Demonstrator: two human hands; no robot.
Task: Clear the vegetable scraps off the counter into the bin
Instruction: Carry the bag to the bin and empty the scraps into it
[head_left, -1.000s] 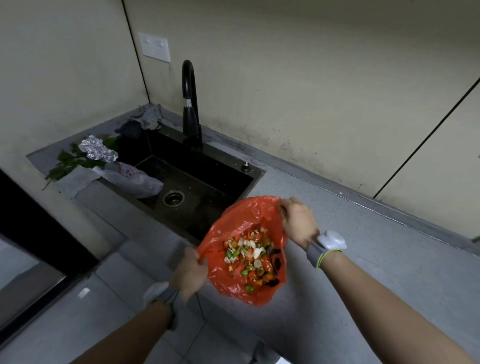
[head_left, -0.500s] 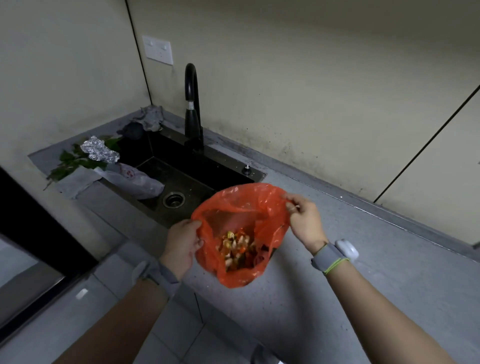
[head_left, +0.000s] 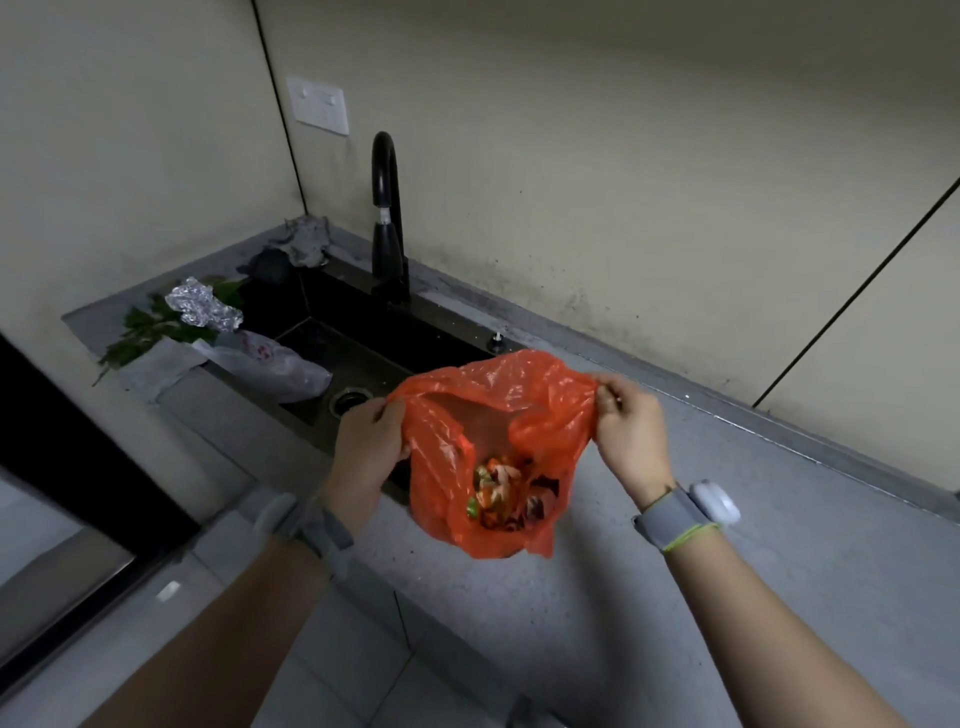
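Currently, left hand (head_left: 366, 457) and right hand (head_left: 631, 436) each pinch the orange plastic bag (head_left: 457, 462) rim; a slipped pinch would likely spill the vegetable scraps (head_left: 501, 491) onto the counter (head_left: 779, 519).

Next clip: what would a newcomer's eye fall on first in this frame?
The orange plastic bag at centre frame stands out, its mouth held open between the left hand and the right hand, with chopped multicoloured vegetable scraps at its bottom. Behind it a curved black faucet rises over the dark sink. To the left of the sink, crumpled silver foil lies on green leaves.
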